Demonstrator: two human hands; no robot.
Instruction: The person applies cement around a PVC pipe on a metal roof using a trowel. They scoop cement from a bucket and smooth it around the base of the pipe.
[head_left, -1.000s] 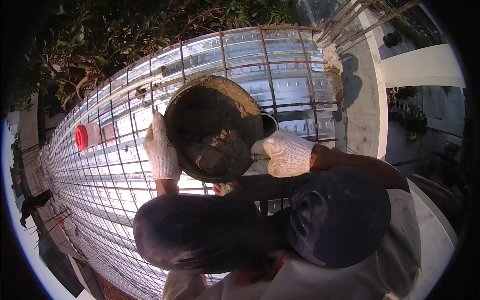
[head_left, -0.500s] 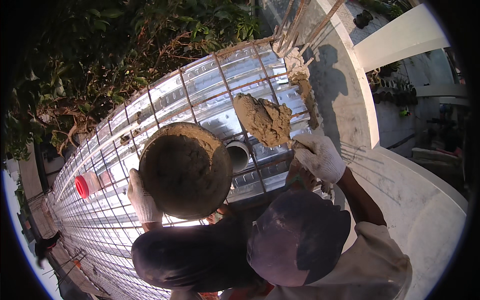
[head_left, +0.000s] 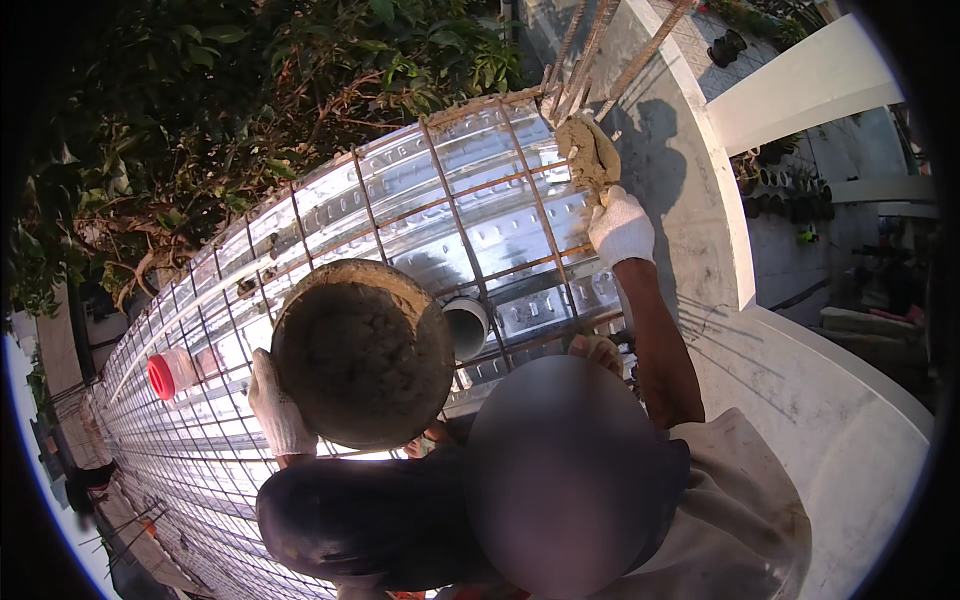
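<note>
My left hand (head_left: 280,405), in a white knit glove, grips the left rim of a round, mortar-caked bucket (head_left: 436,380). Grey wet mortar (head_left: 350,345) lies inside it. The white-gloved right hand (head_left: 622,230) is closed around the handle of a trowel (head_left: 598,178), its arm stretched forward. A lump of mortar (head_left: 590,148) covers the trowel's blade, at the corner where the metal decking (head_left: 500,235) meets the concrete wall (head_left: 665,215). How much of that mortar touches the wall cannot be seen.
Rusty rebar mesh (head_left: 448,190) crosses the decking. Bars (head_left: 590,60) stick up at the far corner. A pipe end (head_left: 468,328) opens beside the bucket. A red-lidded clear jar (head_left: 162,376) lies left. Leafy bushes (head_left: 300,120) border the far edge; white concrete (head_left: 810,370) rises right.
My right hand has carried the mortar-loaded trowel forward and right, from above the mesh to the wall corner. The bucket, still in my left hand, has shifted slightly left and nearer.
</note>
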